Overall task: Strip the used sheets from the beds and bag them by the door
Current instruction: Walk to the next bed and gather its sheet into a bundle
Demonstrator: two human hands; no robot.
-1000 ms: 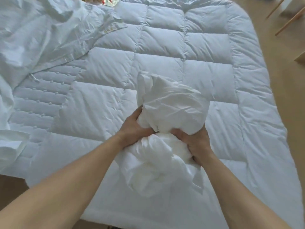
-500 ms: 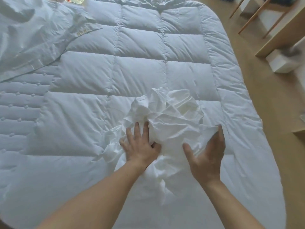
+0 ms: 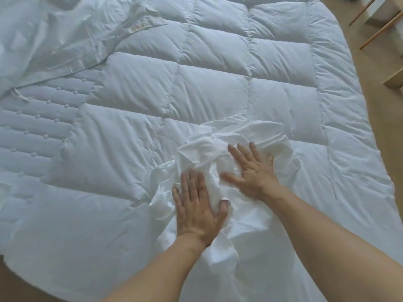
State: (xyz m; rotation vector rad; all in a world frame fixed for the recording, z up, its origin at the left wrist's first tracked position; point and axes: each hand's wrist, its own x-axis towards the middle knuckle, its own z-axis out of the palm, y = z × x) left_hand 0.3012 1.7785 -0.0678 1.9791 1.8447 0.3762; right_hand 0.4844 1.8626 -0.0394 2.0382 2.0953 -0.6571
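A crumpled white sheet point(image 3: 257, 138) lies bunched on top of a puffy white quilted duvet point(image 3: 218, 83) that covers the bed. My left hand point(image 3: 197, 203) presses flat on the near left part of the bundle, fingers straight and together. My right hand point(image 3: 250, 168) lies spread on its middle, fingers apart and pointing away from me. Both palms press the cloth down. Another loose white sheet point(image 3: 54, 35) with a satin-edged hem lies rumpled over the far left of the bed.
A stitched mattress pad point(image 3: 32, 131) shows at the left under the duvet. Wooden floor point(image 3: 388, 149) runs along the bed's right side. Pale wooden furniture legs point(image 3: 379, 29) stand at the far right corner.
A second ago both hands gripped the bundle lifted off the duvet. It now lies on the duvet, flattened, and both hands have opened and press on it.
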